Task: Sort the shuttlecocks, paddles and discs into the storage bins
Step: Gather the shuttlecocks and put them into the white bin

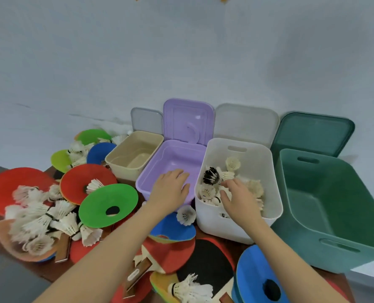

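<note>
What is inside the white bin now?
The white bin holds white shuttlecocks and one black shuttlecock. The right hand covers some, so the bin's bottom cannot be seen.

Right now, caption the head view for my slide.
Right hand drops shuttlecocks into white bin; left hand rests on purple bin.

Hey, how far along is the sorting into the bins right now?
Early. Some shuttlecocks sit in the white bin, where the right hand reaches. The left hand rests on the purple bin. The beige bin and green bin look empty. Loose shuttlecocks, discs and paddles remain.
</note>
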A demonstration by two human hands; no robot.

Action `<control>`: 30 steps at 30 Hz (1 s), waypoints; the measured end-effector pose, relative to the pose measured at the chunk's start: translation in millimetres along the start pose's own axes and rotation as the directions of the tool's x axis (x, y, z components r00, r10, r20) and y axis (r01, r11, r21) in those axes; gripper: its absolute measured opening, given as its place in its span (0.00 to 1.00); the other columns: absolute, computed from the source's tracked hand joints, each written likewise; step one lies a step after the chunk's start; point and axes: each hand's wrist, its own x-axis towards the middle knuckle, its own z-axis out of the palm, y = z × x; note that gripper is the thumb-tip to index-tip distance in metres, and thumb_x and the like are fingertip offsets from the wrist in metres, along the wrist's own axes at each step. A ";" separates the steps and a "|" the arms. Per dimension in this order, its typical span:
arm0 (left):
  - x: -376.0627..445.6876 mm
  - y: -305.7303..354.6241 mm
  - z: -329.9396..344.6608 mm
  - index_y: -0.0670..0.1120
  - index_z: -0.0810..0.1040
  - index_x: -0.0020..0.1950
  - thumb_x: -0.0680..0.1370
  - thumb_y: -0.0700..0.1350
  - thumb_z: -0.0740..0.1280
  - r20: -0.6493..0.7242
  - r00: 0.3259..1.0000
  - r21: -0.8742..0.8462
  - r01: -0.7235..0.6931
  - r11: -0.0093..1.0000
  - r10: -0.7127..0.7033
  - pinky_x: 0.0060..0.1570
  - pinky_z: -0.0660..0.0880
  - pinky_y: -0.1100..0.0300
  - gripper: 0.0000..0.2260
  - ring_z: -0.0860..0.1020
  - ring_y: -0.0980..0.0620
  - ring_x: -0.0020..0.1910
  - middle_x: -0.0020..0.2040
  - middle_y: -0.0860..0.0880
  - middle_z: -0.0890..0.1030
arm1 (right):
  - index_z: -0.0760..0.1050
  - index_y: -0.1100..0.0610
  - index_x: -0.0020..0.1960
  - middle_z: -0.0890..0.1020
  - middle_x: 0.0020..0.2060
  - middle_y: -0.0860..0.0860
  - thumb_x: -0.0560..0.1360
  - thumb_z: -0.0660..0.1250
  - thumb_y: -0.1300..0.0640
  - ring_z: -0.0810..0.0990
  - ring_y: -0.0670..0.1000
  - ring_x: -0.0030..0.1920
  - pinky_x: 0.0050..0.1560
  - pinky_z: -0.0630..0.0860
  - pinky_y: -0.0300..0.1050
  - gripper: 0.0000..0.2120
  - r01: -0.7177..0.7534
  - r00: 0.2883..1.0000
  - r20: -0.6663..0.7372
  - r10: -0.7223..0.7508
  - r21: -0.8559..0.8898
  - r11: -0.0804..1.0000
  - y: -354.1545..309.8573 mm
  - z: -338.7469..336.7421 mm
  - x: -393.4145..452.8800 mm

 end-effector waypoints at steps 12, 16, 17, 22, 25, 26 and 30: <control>-36.0 -174.9 -48.9 0.46 0.80 0.54 0.74 0.50 0.57 -0.095 0.994 -0.064 0.054 0.996 -0.059 0.53 0.63 0.54 0.16 0.77 0.46 0.54 0.55 0.49 0.79 | 0.76 0.56 0.55 0.78 0.48 0.48 0.77 0.63 0.59 0.76 0.48 0.48 0.47 0.72 0.43 0.08 0.123 0.988 0.072 -0.138 0.184 0.975 -137.3 100.4 47.4; -51.2 -259.3 -53.5 0.50 0.78 0.59 0.77 0.48 0.62 -0.074 0.993 -0.083 0.084 0.993 -0.090 0.53 0.61 0.55 0.12 0.72 0.50 0.59 0.59 0.53 0.77 | 0.77 0.57 0.51 0.78 0.43 0.50 0.74 0.64 0.57 0.77 0.51 0.45 0.44 0.72 0.46 0.08 0.116 0.986 0.094 -0.137 0.201 0.973 -201.1 156.0 62.3; -56.4 -279.5 -52.9 0.50 0.78 0.59 0.77 0.47 0.62 -0.057 0.994 -0.079 0.086 0.993 -0.091 0.53 0.60 0.55 0.12 0.72 0.50 0.60 0.59 0.53 0.76 | 0.77 0.57 0.50 0.77 0.42 0.48 0.74 0.63 0.55 0.77 0.51 0.44 0.44 0.70 0.44 0.09 0.107 0.984 0.115 -0.134 0.211 0.972 -216.8 168.9 64.1; -92.6 -360.3 -45.6 0.48 0.80 0.56 0.74 0.48 0.61 0.038 0.993 -0.151 0.116 0.982 -0.112 0.50 0.59 0.56 0.14 0.74 0.48 0.56 0.55 0.52 0.78 | 0.79 0.56 0.52 0.79 0.45 0.48 0.72 0.62 0.50 0.77 0.50 0.49 0.51 0.72 0.44 0.14 0.110 0.949 0.265 -0.171 0.228 0.967 -274.6 227.4 64.5; -114.6 -392.3 -41.8 0.49 0.79 0.57 0.75 0.48 0.62 0.097 0.988 -0.185 0.137 0.973 -0.121 0.51 0.57 0.57 0.13 0.74 0.49 0.56 0.55 0.53 0.78 | 0.79 0.52 0.54 0.79 0.48 0.50 0.71 0.62 0.44 0.75 0.51 0.51 0.53 0.69 0.45 0.17 0.146 0.899 0.382 -0.212 0.195 0.970 -294.8 256.3 55.9; -121.1 -400.2 -41.1 0.49 0.79 0.58 0.76 0.48 0.62 0.108 0.987 -0.197 0.142 0.970 -0.123 0.52 0.57 0.57 0.12 0.73 0.49 0.57 0.56 0.53 0.77 | 0.78 0.50 0.56 0.78 0.50 0.49 0.70 0.60 0.41 0.74 0.50 0.52 0.53 0.66 0.44 0.20 0.178 0.877 0.420 -0.234 0.169 0.969 -299.7 265.2 52.1; -144.7 -421.4 -39.3 0.52 0.75 0.62 0.79 0.52 0.59 0.150 0.982 -0.215 0.143 0.966 -0.112 0.55 0.52 0.62 0.14 0.69 0.55 0.61 0.60 0.57 0.74 | 0.74 0.46 0.62 0.73 0.56 0.47 0.73 0.63 0.47 0.66 0.50 0.56 0.53 0.55 0.42 0.17 0.302 0.814 0.511 -0.275 0.032 0.953 -315.9 292.8 34.9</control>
